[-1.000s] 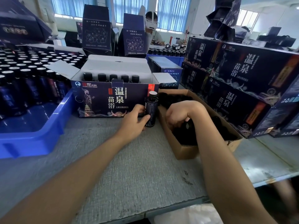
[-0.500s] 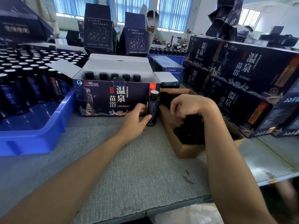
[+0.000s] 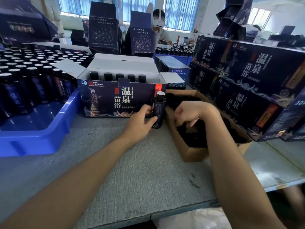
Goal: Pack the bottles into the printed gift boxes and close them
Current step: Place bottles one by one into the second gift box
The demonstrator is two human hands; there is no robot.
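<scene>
A blue plastic tray [image 3: 38, 139] sits at the left edge of the grey table [image 3: 132, 171], its far part packed with upright dark bottles [image 3: 19, 90] in rows. Just right of it stands an open printed gift box [image 3: 115, 100], flaps spread and the lid tilted back, with a row of five black-capped bottles [image 3: 119, 76] showing along its back wall. In front of that box's right front corner a single bottle [image 3: 158, 109] stands upright on the table (its top looks pale, unlike the black caps in the box). The left hand [image 3: 140, 123] grips it low on the body, thumb on the near side and fingers behind. Just beside the bottle lies a brown cardboard carton [image 3: 198, 152] filled with small dark pieces, too murky to identify. The right hand [image 3: 189, 113] hangs over the carton's near end, knuckles up and fingers curled down into the dark contents; I cannot tell whether it holds anything. At the right, closed printed gift boxes [image 3: 247, 80] are stacked two high, with the carton close against them.
</scene>
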